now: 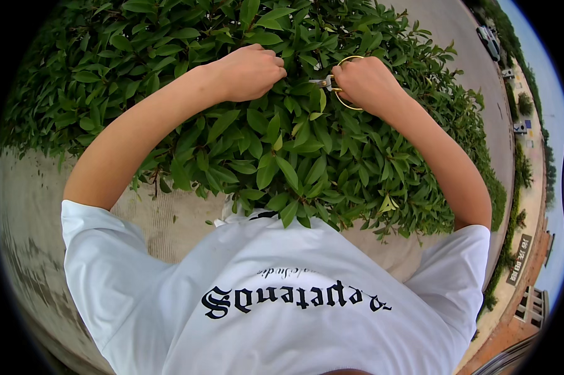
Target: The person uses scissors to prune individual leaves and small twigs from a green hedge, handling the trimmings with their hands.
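A dense leafy green hedge (263, 124) spreads right in front of my body, its lower leaves reaching my white shirt (282, 337). My right hand (370, 85) is wrapped around the gold ring handles of a pair of scissors (326, 83). Their silver blades point left, and the tips are lost among the leaves. To the left of the blades, my left hand (250, 74) has its fingers curled down into the foliage. Whether a leaf or stem is between those fingers is hidden by the back of the hand.
Concrete pavement (169, 225) lies beneath the hedge and to its left. A grey road (455, 51) runs along its right side. Farther off stand a parked vehicle (489, 43), a sign with writing (519, 260) and a building (531, 307).
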The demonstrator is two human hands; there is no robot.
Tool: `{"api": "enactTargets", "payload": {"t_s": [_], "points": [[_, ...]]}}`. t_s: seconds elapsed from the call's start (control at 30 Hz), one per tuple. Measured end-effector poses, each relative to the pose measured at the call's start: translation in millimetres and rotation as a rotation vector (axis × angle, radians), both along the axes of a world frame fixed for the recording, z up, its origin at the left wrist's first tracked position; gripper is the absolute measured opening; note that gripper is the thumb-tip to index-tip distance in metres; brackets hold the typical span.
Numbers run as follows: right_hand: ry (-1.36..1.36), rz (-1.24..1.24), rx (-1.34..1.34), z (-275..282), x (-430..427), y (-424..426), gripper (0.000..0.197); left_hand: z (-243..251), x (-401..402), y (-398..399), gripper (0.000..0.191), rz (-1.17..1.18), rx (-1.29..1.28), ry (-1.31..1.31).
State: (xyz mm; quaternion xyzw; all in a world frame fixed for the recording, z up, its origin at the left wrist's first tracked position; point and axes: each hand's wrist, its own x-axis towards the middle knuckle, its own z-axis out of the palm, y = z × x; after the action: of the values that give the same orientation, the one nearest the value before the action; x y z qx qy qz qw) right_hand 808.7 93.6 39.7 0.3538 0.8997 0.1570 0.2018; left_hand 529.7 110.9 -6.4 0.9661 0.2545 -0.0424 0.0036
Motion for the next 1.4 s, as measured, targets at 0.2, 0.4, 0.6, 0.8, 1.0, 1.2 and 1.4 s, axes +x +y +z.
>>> {"api": "enactTargets", "payload": {"t_s": [0.2,0.4,0.6,0.8,1.0,1.2,1.4], "points": [[0.059,-0.04,-0.039,22.1,12.1,-8.4,0.033,-26.2,5.4,-16.5,0.054,-0.012,0.162,-0.128],[0.072,-0.117,0.055,71.8,9.5,0.6,0.032,-31.8,8.1,-29.0,0.061,0.058,0.187,-0.176],[0.128,-0.061,0.061,71.4,15.9,16.0,0.036,-35.2,2.1,-42.1,0.066,0.125,0.171,-0.157],[0.13,-0.05,0.037,67.2,11.3,17.7,0.038,-31.4,-2.3,-52.4,0.068,0.144,0.098,-0.147],[0.086,-0.072,0.007,72.8,-3.5,16.9,0.037,-33.6,-5.4,-54.0,0.062,0.129,0.017,-0.232],[0.065,0.057,-0.005,59.0,-20.0,16.2,0.036,-28.2,1.9,-64.2,0.051,0.082,-0.039,-0.3],[-0.072,0.127,0.033,44.0,-51.1,0.1,0.03,-23.1,5.4,-86.6,0.053,0.114,-0.007,-0.207]]}}
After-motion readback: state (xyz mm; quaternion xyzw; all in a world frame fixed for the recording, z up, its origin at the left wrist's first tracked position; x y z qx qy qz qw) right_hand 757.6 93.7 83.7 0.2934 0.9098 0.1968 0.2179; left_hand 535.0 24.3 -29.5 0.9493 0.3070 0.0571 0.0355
